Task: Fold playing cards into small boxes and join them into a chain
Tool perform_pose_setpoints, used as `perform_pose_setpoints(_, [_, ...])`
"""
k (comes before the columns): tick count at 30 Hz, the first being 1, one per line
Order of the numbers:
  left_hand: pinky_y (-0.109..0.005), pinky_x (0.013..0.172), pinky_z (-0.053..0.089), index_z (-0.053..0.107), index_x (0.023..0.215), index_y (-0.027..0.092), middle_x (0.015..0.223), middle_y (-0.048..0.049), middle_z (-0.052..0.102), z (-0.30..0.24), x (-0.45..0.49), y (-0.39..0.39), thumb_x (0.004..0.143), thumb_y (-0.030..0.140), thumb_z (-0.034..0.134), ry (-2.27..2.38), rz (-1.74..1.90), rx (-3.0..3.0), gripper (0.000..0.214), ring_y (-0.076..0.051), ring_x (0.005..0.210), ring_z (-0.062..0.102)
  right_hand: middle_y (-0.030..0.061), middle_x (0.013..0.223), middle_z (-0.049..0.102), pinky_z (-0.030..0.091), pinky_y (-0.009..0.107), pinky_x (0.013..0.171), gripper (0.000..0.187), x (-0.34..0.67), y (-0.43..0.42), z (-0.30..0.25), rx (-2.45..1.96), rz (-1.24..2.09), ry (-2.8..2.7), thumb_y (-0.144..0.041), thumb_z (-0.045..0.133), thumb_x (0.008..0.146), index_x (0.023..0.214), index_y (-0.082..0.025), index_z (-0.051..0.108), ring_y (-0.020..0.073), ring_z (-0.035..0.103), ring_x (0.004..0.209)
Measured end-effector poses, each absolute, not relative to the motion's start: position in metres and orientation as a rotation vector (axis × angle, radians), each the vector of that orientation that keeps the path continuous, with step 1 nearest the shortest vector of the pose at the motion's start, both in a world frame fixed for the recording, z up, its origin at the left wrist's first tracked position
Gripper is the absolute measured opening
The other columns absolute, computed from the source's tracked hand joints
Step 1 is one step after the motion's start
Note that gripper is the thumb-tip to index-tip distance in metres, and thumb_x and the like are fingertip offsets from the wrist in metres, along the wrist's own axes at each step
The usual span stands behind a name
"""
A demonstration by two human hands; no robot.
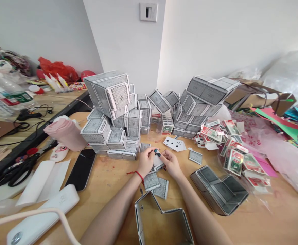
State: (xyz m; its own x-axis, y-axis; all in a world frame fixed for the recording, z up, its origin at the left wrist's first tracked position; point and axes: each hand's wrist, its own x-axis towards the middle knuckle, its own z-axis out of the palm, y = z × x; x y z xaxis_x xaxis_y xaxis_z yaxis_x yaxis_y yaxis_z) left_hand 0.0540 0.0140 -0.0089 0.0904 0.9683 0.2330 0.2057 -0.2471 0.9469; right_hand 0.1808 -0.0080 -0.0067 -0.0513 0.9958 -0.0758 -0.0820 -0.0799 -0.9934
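Grey-patterned playing card (158,163) is pinched between the left hand (148,161) and right hand (171,164), near centre. Just beyond, face-up cards (173,144) show black spades; print on red-and-white packs (233,162) at right is too small to read.

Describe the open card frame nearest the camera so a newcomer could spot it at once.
On the wooden table, look to the picture's bottom edge, between the forearms. There, just below the loose patterned cards, stands a notched card frame. Unlike the dark open piece to its right, it shows bare table wood inside its walls.
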Motion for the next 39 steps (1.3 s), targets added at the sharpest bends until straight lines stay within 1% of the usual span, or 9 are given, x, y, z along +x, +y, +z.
perform_pose_setpoints(3, [-0.026, 0.076, 0.044, 0.060, 0.091, 0.017, 0.091, -0.0048, 0.064, -0.007, 0.056, 0.012, 0.080, 0.020, 0.043, 1.161, 1.220, 1.614, 0.021, -0.014, 0.084, 0.057, -0.0072, 0.047, 0.045, 0.027, 0.018, 0.034, 0.026, 0.179, -0.009, -0.007, -1.131, 1.401, -1.150, -0.042, 0.056, 0.070, 0.076, -0.017, 0.049, 0.0059, 0.036, 0.034])
perform_pose_setpoints(6, [-0.023, 0.069, 0.044, 0.057, 0.096, 0.016, 0.088, -0.0045, 0.062, -0.004, 0.056, 0.011, 0.081, 0.028, 0.044, 1.242, 1.294, 1.499, 0.024, -0.013, 0.077, 0.057, -0.0079, 0.046, 0.046, 0.026, 0.018, 0.032, 0.024, 0.179, -0.009, -0.007, -1.120, 1.392, -1.085, -0.038, 0.055, 0.071, 0.081, -0.018, 0.048, 0.0058, 0.035, 0.032])
perform_pose_setpoints(9, [-0.021, 0.059, 0.041, 0.056, 0.090, 0.015, 0.076, -0.0019, 0.060, -0.006, 0.056, 0.011, 0.082, 0.033, 0.041, 1.267, 1.303, 1.420, 0.024, -0.012, 0.067, 0.054, -0.0093, 0.045, 0.044, 0.027, 0.016, 0.031, 0.023, 0.179, -0.008, -0.009, -1.122, 1.312, -0.975, -0.035, 0.054, 0.071, 0.085, -0.020, 0.044, 0.0063, 0.037, 0.033])
perform_pose_setpoints(12, [-0.019, 0.051, 0.036, 0.053, 0.081, 0.016, 0.063, 0.0021, 0.053, -0.012, 0.056, 0.011, 0.079, 0.029, 0.044, 1.243, 1.207, 1.476, 0.016, -0.010, 0.055, 0.048, -0.0096, 0.047, 0.046, 0.031, 0.016, 0.031, 0.024, 0.178, -0.007, -0.010, -1.115, 1.279, -0.921, -0.034, 0.054, 0.071, 0.087, -0.021, 0.041, 0.0070, 0.041, 0.034])
perform_pose_setpoints(18, [-0.021, 0.054, 0.036, 0.048, 0.085, 0.017, 0.068, 0.0006, 0.052, -0.017, 0.058, 0.012, 0.081, 0.021, 0.037, 1.266, 1.197, 1.556, 0.013, -0.011, 0.059, 0.047, -0.0106, 0.045, 0.048, 0.035, 0.019, 0.030, 0.023, 0.172, -0.008, -0.009, -1.060, 1.401, -0.965, -0.037, 0.047, 0.076, 0.090, -0.024, 0.034, 0.0097, 0.044, 0.030])
perform_pose_setpoints(24, [-0.022, 0.053, 0.036, 0.046, 0.090, 0.018, 0.070, -0.0002, 0.051, -0.017, 0.057, 0.009, 0.083, 0.022, 0.033, 1.332, 1.194, 1.616, 0.016, -0.012, 0.059, 0.047, -0.0063, 0.055, 0.052, 0.038, 0.022, 0.032, 0.022, 0.170, -0.008, -0.009, -0.985, 1.588, -0.895, -0.039, 0.044, 0.077, 0.092, -0.023, 0.038, 0.0114, 0.049, 0.037])
perform_pose_setpoints(28, [-0.021, 0.049, 0.036, 0.046, 0.090, 0.018, 0.067, 0.0005, 0.051, -0.014, 0.056, 0.007, 0.083, 0.022, 0.033, 1.313, 1.197, 1.576, 0.016, -0.011, 0.055, 0.048, -0.0064, 0.057, 0.053, 0.038, 0.023, 0.033, 0.025, 0.169, -0.008, -0.012, -0.972, 1.605, -0.868, -0.039, 0.044, 0.077, 0.095, -0.024, 0.036, 0.0116, 0.048, 0.038])
perform_pose_setpoints(34, [-0.018, 0.036, 0.033, 0.044, 0.088, 0.019, 0.059, 0.0046, 0.047, -0.005, 0.058, 0.004, 0.082, 0.022, 0.034, 1.176, 1.208, 1.428, 0.012, -0.007, 0.037, 0.042, -0.0075, 0.055, 0.051, 0.038, 0.023, 0.034, 0.022, 0.169, -0.009, -0.014, -0.953, 1.628, -0.857, -0.039, 0.043, 0.077, 0.091, -0.025, 0.033, 0.0118, 0.047, 0.037])
perform_pose_setpoints(39, [-0.017, 0.033, 0.031, 0.044, 0.081, 0.019, 0.053, 0.0064, 0.045, 0.001, 0.059, 0.001, 0.080, 0.020, 0.036, 1.159, 1.251, 1.413, 0.008, -0.006, 0.033, 0.040, -0.0070, 0.054, 0.049, 0.037, 0.023, 0.034, 0.018, 0.168, -0.009, -0.011, -0.922, 1.643, -0.844, -0.034, 0.043, 0.076, 0.089, -0.024, 0.035, 0.0126, 0.049, 0.038])
